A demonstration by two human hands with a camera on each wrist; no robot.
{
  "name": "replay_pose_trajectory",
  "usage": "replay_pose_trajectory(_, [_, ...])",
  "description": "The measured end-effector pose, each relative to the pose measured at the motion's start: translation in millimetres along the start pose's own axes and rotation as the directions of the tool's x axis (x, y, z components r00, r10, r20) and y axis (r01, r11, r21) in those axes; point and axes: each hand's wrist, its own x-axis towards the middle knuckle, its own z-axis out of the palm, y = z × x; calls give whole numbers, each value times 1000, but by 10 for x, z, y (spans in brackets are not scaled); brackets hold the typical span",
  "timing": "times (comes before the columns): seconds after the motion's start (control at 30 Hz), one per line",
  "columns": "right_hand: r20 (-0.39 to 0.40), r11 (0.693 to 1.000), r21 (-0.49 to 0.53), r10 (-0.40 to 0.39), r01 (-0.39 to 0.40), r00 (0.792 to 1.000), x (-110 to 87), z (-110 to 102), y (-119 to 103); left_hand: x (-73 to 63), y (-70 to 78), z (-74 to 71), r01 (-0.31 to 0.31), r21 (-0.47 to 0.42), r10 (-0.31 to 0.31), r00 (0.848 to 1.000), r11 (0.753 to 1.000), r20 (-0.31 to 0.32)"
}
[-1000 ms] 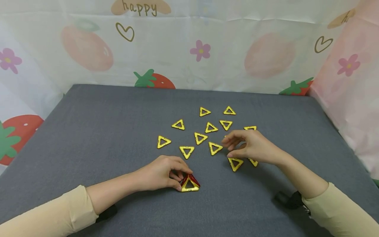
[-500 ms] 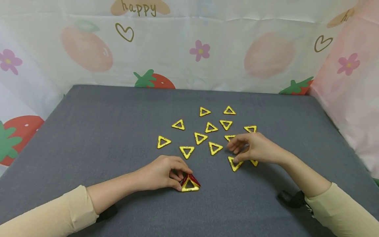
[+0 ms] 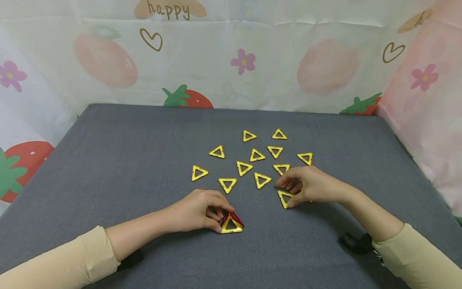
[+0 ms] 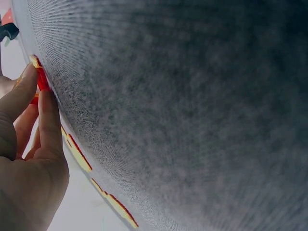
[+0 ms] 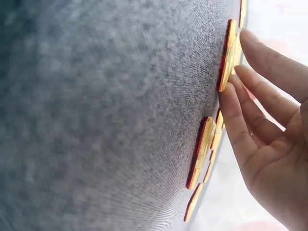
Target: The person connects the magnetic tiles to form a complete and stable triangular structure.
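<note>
My left hand (image 3: 200, 210) pinches the side of a small pyramid of triangular magnetic tiles (image 3: 232, 230), with red sloping edges and a yellow front. In the left wrist view, thumb and fingers close on its red edge (image 4: 43, 79). My right hand (image 3: 312, 184) is low over a flat yellow triangular magnetic tile (image 3: 282, 199). Its thumb overlaps the tile's right side in the head view, with the fingers bent beyond the far edge. The right wrist view has a fingertip right at one end of the tile (image 5: 227, 57), while the thumb tip stands slightly off it.
Several more yellow triangular tiles lie flat and spread out beyond the hands, among them a near one (image 3: 227, 185) and a far one (image 3: 279, 134). One tile is mostly hidden under the right hand. Grey cloth (image 3: 108, 160) covers the table, with a printed curtain (image 3: 274, 60) behind.
My right hand has moved slightly right and down, its thumb shifting from the tile's top edge to its right side. The left hand and pyramid have stayed put.
</note>
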Motion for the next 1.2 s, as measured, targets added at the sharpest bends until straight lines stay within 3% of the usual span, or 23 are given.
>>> replay_pose_trajectory(0.5, [9, 989, -104, -106, 107, 994, 52, 46, 19, 3, -10, 6, 16, -21, -16, 1000, 1000, 4])
replay_pose_trajectory(1.2, [24, 991, -101, -84, 86, 996, 79, 65, -21, -12, -4, 0, 13, -29, -13, 1000, 999, 2])
